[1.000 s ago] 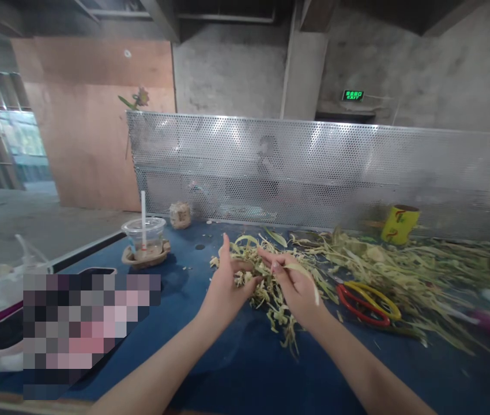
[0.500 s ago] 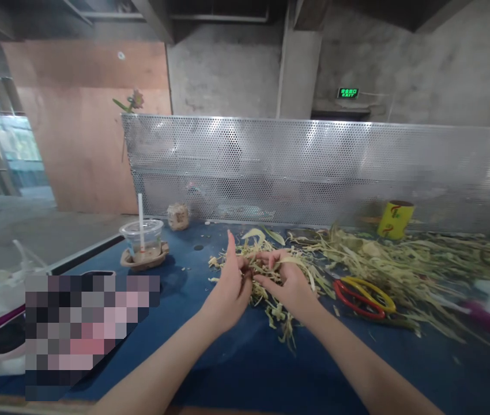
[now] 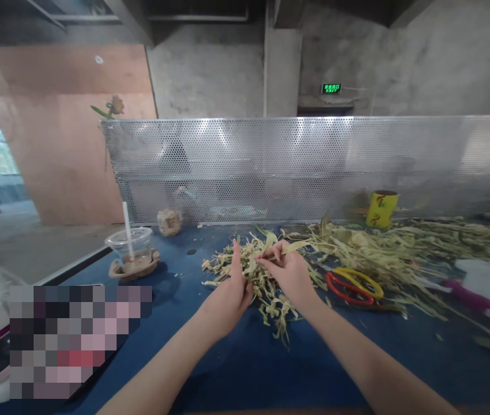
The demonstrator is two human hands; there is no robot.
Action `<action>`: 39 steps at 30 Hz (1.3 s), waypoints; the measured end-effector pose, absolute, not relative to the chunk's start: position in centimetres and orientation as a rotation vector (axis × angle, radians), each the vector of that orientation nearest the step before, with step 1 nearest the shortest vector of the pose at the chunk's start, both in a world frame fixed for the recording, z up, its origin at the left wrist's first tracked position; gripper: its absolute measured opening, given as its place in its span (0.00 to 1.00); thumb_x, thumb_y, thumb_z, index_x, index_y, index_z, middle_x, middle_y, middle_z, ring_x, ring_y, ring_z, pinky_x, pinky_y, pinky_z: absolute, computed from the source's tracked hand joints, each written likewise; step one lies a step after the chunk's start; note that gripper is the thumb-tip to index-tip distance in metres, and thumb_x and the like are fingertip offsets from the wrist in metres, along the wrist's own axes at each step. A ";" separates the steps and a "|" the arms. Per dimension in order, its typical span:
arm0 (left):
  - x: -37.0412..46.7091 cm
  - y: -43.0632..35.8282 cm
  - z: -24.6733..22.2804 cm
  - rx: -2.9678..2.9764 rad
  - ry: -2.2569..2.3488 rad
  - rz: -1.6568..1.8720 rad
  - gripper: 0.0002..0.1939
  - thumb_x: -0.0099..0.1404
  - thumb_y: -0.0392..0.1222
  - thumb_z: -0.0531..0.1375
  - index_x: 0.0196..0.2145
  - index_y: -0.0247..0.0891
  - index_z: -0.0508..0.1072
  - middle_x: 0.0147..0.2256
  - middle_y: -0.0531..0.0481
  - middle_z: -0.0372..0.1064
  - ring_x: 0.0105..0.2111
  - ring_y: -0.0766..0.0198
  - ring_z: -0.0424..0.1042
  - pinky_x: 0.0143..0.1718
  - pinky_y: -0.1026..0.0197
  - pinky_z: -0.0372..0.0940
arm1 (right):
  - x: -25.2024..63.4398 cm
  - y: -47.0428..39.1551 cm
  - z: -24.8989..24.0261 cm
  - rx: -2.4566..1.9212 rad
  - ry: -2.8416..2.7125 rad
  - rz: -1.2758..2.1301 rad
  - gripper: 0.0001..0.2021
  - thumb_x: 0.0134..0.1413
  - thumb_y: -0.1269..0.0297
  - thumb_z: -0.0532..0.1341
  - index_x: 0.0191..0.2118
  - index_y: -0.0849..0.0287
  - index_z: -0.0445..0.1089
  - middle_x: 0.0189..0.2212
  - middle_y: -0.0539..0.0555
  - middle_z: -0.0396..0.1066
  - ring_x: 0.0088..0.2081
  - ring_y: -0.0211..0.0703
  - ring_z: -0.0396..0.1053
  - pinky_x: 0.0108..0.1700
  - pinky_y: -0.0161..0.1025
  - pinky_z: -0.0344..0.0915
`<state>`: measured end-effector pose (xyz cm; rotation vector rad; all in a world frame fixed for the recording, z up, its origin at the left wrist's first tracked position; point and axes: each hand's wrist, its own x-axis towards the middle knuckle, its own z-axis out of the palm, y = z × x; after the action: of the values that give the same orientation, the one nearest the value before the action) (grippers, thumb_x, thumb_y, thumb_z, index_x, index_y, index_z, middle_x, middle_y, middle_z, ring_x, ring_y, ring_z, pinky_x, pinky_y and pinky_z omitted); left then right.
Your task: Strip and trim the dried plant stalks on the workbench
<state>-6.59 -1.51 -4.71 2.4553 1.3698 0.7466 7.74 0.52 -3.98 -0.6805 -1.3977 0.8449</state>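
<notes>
My right hand (image 3: 289,275) pinches a pale green dried leaf strip (image 3: 270,242) between thumb and fingertips, above a loose heap of dried plant strips (image 3: 276,308) on the blue table. Close on its left, my left hand (image 3: 227,300) is curled around some of the strips, with one finger pointing up. Its inner fingers are partly hidden, so how much it holds is unclear. Right of my right hand lie tools with red handles (image 3: 349,290) and yellow handles (image 3: 366,280), like scissors.
A longer pile of dried leaves (image 3: 366,248) stretches right, with a yellow roll (image 3: 382,208) behind it. At far right lies a purple tool (image 3: 482,304). Left stand a lidded plastic cup (image 3: 130,248) with a straw and a wrapped lump (image 3: 168,222). A perforated metal panel (image 3: 236,161) borders the back.
My right hand has shifted slightly up, and the pale leaf strip in its fingers now shows more clearly. My left hand stays beside the heap. The whole view has swung a little right.
</notes>
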 end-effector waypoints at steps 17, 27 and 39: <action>-6.4 -0.6 -5.1 3.000 1.935 0.840 0.40 0.57 0.27 0.44 0.57 0.23 0.18 0.33 0.39 0.70 0.36 0.54 0.69 0.36 0.53 0.63 | 8.3 0.7 -3.2 -0.722 -1.286 0.789 0.16 0.41 0.71 0.61 0.21 0.55 0.48 0.20 0.45 0.67 0.19 0.33 0.63 0.23 0.33 0.60; -8.0 -1.7 -4.9 2.714 1.447 1.195 0.42 0.56 0.34 0.51 0.59 0.31 0.26 0.50 0.35 0.57 0.48 0.48 0.57 0.46 0.44 0.54 | 8.5 1.0 -4.2 -0.728 -1.647 0.565 0.14 0.47 0.70 0.56 0.22 0.55 0.48 0.26 0.50 0.65 0.37 0.43 0.69 0.38 0.41 0.63; -5.5 -2.9 -2.7 1.232 0.752 1.372 0.28 0.60 0.42 0.52 0.54 0.47 0.42 0.44 0.44 0.58 0.29 0.62 0.70 0.12 0.65 0.62 | 8.2 0.0 -4.2 -0.833 -1.792 0.427 0.13 0.50 0.70 0.53 0.22 0.55 0.47 0.24 0.48 0.60 0.34 0.40 0.65 0.33 0.35 0.59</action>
<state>-5.52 -2.87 -2.66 1.2323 0.7520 1.3718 8.20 0.03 -4.16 -0.8334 -1.7922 0.4270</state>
